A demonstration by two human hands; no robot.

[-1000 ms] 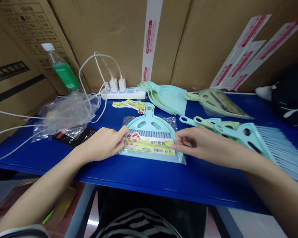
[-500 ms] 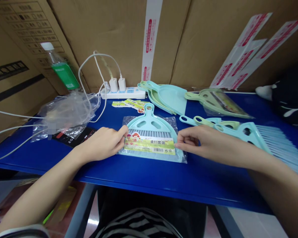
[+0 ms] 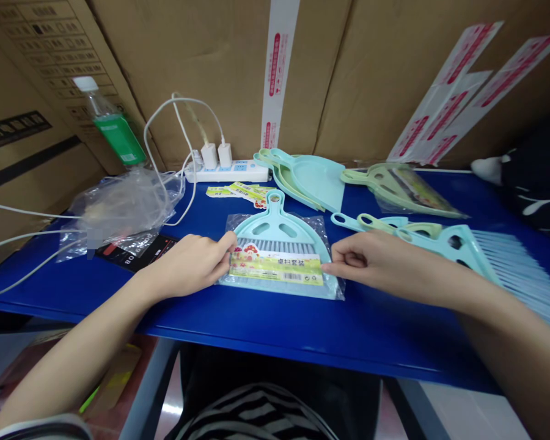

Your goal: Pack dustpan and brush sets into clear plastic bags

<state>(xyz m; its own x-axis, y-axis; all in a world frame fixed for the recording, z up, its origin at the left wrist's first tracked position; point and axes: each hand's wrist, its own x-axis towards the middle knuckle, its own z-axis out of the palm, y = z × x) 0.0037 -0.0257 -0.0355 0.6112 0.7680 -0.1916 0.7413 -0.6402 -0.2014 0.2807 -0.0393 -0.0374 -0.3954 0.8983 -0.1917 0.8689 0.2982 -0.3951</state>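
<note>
A light-blue dustpan (image 3: 275, 211) lies flat in a transparent plastic bag (image 3: 321, 229), handle pointing away from me. A matching brush with grey-blue bristles (image 3: 279, 245) is nested in it. Across the lower part runs a green and yellow card label (image 3: 277, 266) with mushroom pictures and a barcode. My left hand (image 3: 199, 263) is closed, thumb and index finger pinching the bag at the label's left end. At the label's right end, my right hand (image 3: 376, 260) pinches the bag the same way. Whether the label is also pinched, I cannot tell.
Loose dustpans (image 3: 318, 177) are stacked behind, beside spare labels (image 3: 242, 192). A bagged green set (image 3: 401, 186) and several brushes (image 3: 458, 244) lie right. A power strip (image 3: 238, 171), cables, plastic bags (image 3: 123, 201) and a bottle (image 3: 121, 137) occupy the back left of the blue table (image 3: 266, 330).
Almost nothing differs. My right index finger has shifted slightly to the right, away from the dustpan's edge; the left hand and the bagged set stay in place.
</note>
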